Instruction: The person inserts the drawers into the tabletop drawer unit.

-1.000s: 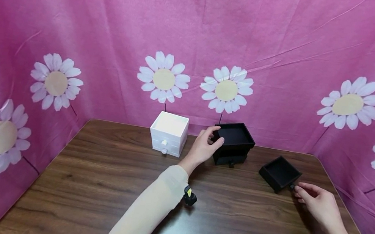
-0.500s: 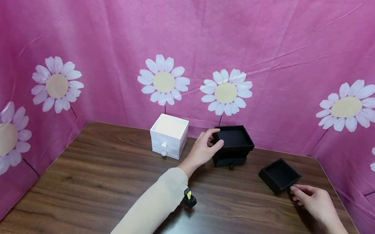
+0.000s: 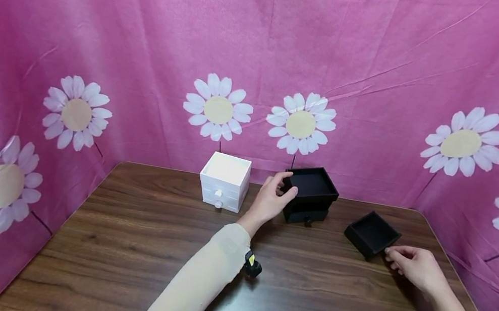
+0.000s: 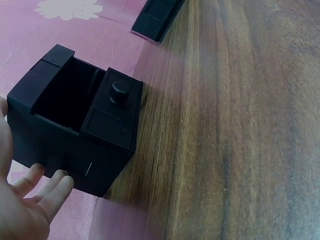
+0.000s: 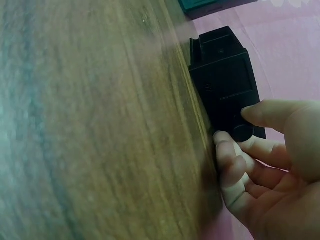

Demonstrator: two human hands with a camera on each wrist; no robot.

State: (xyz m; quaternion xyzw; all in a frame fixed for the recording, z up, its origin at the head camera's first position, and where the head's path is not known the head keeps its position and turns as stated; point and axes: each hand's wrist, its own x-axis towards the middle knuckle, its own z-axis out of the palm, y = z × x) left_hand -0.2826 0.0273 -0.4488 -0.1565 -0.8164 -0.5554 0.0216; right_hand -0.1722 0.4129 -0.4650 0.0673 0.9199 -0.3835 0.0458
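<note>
My left hand [image 3: 267, 200] grips the left side of a small black drawer cabinet [image 3: 310, 182] at the back of the table, index finger over its top rim. In the left wrist view, several fingertips lie on the cabinet's side wall [image 4: 55, 150]; its upper slot is hollow, and a round knob [image 4: 119, 91] marks the lower drawer. Off to the right, a black drawer [image 3: 371, 234] sits out on the table, turned at an angle. My right hand [image 3: 420, 269] pinches around its front knob [image 5: 243, 132], thumb on one side and fingers on the other.
A white drawer cabinet [image 3: 224, 180] with two knobs stands left of the black one. Behind the wooden table [image 3: 130, 244] hangs a pink cloth [image 3: 151, 49] printed with daisies, wrapping round both sides.
My right hand has shifted slightly left, its fingertips now covering the knob that showed earlier. The left hand, both cabinets and the drawer hold their places; the head view tilted slightly.
</note>
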